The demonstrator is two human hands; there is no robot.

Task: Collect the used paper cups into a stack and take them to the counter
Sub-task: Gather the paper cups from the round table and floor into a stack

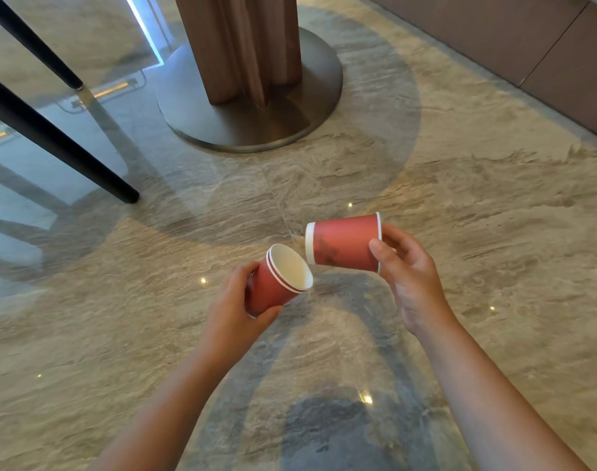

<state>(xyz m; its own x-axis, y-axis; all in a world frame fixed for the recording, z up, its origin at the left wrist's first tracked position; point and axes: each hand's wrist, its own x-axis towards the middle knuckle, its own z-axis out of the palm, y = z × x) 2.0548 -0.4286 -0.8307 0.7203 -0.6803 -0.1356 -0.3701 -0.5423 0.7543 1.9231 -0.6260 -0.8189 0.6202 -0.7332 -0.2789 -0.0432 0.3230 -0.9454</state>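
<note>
Overhead, looking down on a polished marbled floor (494,198), two black chair legs (52,137) slant in from the far left, their feet resting on the glossy stone. Just right of them a round metal base (222,130) sits on the floor and carries a brown wooden column (242,45). Lower and near the middle, the left hand (232,311) is curled round the lower part of a stack of red paper cups (276,283), thumb underneath and fingers wrapped behind. Two white rims show one inside the other, and the open mouth tilts up and to the right. Just beside that mouth, not touching it, a single red cup (344,243) lies sideways in the air, its narrower bottom end pointing left towards the stack. The right hand (409,277) grips this cup at its wider rim end, thumb pressed on the near side and fingers bent at the mouth. Both forearms reach up from the bottom edge. At the upper right, dark brown panelling (562,45) borders the floor.
</note>
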